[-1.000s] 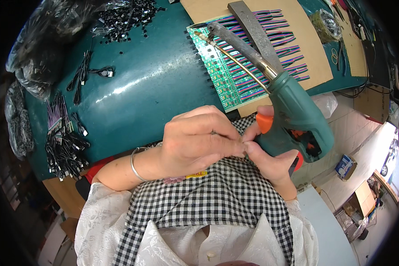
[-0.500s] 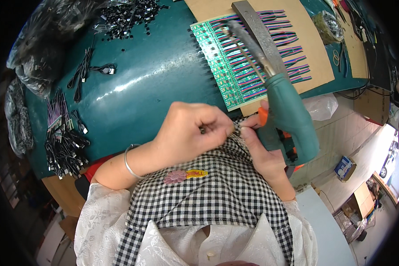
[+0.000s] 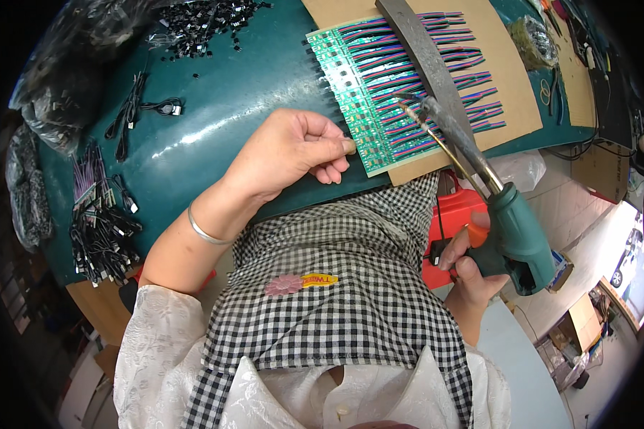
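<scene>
My right hand [image 3: 472, 275] grips a green soldering gun [image 3: 519, 232] with an orange trigger. Its metal tip and thin feed tube point up-left over the wires of a green circuit board panel [image 3: 350, 89]. Rows of red, blue and black wires [image 3: 401, 68] run rightward from the panel, and small dark parts line its left edge. My left hand [image 3: 297, 154] is closed in a pinch at the lower left edge of the panel; what lies between thumb and finger is too small to make out. A grey metal bar [image 3: 429, 64] lies across the wires.
Cardboard [image 3: 508, 79] lies under the panel on the green table [image 3: 215, 121]. Small black connectors [image 3: 207, 25] are heaped at the back. Black cables [image 3: 100, 243] and plastic bags [image 3: 50, 107] are at the left. A red object [image 3: 454, 214] stands below the table's right front edge.
My left hand has moved up and left from the apron, away from my right hand, to the panel's edge. My right hand has moved down and right with the soldering gun.
</scene>
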The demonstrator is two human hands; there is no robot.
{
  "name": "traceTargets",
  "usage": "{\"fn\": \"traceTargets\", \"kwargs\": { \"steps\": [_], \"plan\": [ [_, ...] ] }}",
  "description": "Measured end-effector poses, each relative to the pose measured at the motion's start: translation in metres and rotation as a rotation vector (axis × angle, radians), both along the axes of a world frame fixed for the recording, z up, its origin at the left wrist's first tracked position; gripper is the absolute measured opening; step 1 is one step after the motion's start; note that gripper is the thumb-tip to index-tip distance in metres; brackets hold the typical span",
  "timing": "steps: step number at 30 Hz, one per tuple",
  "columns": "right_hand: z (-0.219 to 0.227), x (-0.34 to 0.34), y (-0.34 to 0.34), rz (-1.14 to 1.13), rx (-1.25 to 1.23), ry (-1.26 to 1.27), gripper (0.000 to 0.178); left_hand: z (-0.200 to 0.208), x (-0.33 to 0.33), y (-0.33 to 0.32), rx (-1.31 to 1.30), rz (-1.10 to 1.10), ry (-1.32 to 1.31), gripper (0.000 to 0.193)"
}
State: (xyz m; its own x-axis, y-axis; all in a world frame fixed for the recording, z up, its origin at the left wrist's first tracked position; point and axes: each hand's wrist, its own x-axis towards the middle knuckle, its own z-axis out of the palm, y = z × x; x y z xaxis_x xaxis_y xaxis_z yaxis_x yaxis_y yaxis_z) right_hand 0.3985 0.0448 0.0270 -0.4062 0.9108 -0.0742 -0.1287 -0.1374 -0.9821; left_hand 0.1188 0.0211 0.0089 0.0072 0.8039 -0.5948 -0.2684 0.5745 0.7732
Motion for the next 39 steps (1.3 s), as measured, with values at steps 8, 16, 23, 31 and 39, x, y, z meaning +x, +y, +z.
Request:
{"fn": "traceTargets", "kwargs": {
  "steps": [8, 16, 23, 31, 39],
  "plan": [
    [-0.004, 0.017, -0.006, 0.084, -0.024, -0.052, 0.058, -0.001, -0.001, 0.002, -0.016, -0.007, 0.009, 0.016],
    [-0.008, 0.016, -0.01, 0.054, -0.07, -0.097, 0.057, -0.002, -0.001, 0.001, 0.002, -0.009, 0.001, 0.016],
    [-0.016, 0.029, -0.008, 0.205, -0.098, -0.047, 0.053, -0.002, -0.001, 0.001, 0.003, -0.012, 0.012, 0.016],
    [-0.017, 0.031, -0.012, 0.211, -0.173, 0.013, 0.047, -0.002, -0.001, 0.001, 0.011, -0.013, 0.024, 0.015],
    [-0.014, 0.017, -0.014, 0.096, -0.102, -0.073, 0.047, -0.002, 0.0, 0.0, 0.013, 0.002, 0.023, 0.015]
  ]
}}
